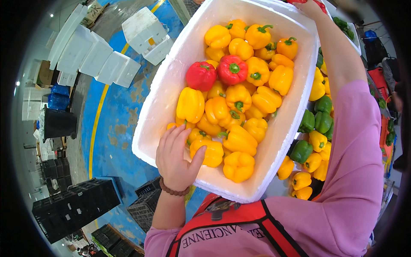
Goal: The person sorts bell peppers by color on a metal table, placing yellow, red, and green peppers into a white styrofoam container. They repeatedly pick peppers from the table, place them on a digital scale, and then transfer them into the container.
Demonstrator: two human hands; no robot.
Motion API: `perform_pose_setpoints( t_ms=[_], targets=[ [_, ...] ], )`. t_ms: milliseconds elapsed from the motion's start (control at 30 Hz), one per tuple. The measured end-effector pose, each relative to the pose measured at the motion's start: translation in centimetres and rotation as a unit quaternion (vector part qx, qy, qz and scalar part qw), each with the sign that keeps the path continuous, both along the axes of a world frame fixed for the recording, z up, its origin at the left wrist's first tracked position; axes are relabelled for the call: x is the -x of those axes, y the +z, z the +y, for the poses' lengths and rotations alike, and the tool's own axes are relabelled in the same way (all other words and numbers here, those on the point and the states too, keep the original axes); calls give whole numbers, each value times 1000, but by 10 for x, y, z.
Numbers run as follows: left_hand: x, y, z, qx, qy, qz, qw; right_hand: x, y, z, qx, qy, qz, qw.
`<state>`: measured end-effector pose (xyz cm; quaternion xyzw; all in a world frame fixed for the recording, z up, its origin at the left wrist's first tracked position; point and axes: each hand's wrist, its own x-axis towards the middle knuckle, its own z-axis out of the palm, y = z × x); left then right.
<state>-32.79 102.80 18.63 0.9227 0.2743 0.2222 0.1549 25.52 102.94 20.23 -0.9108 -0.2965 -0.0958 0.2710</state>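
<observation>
A white foam box (pixel 148 106) stands before me, tilted in the view, with many yellow bell peppers (pixel 238 167) in it. Two red bell peppers, one at the left (pixel 201 76) and one beside it (pixel 232 69), lie on top of the yellow ones. My left hand (pixel 179 154) reaches over the near left rim, thumb spread, its fingertips by the yellow peppers there. Past the far right corner, my right hand (pixel 309 9) is at some red peppers (pixel 322 5); the upper frame edge cuts it off, so its grip is hidden.
Green peppers (pixel 302 151) and yellow peppers (pixel 301 180) lie right of the box, partly behind my right arm. White foam boxes (pixel 102 62) are stacked at the far left. Black plastic crates (pixel 77 205) stand on the blue floor (pixel 128 180), with a black bin (pixel 59 123) farther off.
</observation>
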Motion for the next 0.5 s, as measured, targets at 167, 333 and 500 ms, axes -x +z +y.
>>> perform_pose_setpoints(
  t_ms=[167, 333, 500],
  targets=[
    [1, 2, -2, -8, 4, 21, 1000, 19, 9, 17, 209, -16, -91, 973],
    [0, -4, 1, 4, 18, 5, 1000, -23, -27, 2, -177, 31, 51, 982],
    [4, -5, 1, 0, 28, -1, 1000, 18, -10, -26, -525, 183, 262, 789]
  ],
)
